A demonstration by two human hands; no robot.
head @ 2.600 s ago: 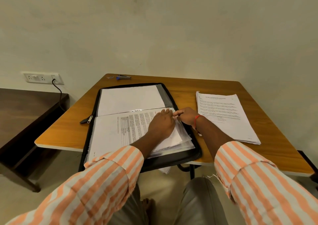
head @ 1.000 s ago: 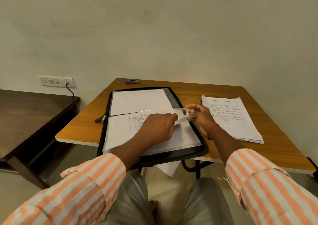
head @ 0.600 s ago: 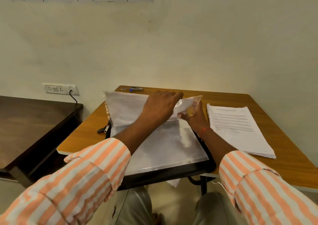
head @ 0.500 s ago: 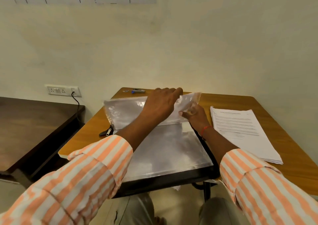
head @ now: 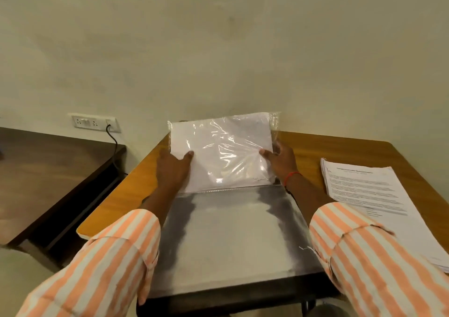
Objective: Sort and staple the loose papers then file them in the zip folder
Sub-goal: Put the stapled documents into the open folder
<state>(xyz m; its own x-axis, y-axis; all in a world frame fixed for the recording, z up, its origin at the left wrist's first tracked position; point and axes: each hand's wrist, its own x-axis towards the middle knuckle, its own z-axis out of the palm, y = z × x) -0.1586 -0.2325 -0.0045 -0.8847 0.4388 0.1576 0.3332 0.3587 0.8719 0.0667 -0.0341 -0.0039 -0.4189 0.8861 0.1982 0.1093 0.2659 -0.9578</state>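
Now holding the clear plastic sleeve (head: 230,156) upright in the middle of the frame, with white paper (head: 194,142) inside it and no writing to read on this side. Half a second ago had the left hand reaching over the top edge and the right hand pinching the right corner; now has one hand on each side. Gripping the left edge with the left hand (head: 171,168), thumb in front, fingers behind and out of sight. Gripping the right edge with the right hand (head: 279,161) the same way, with a red thread (head: 291,176) round that wrist. Holding the bottom of the sleeve down at the open zip folder (head: 218,302), flat on the wooden table (head: 340,151) in the lower middle. No longer showing the stapler seen before at the far table edge. Not touching the stack of printed papers (head: 369,195) at the right of the frame, on the table just beside the folder, with print too small and blurred to read. Showing orange and white striped cuffs (head: 97,268) at the bottom, a wall socket (head: 93,122) with a black cord at upper left, and a dark side table (head: 48,171) below it.
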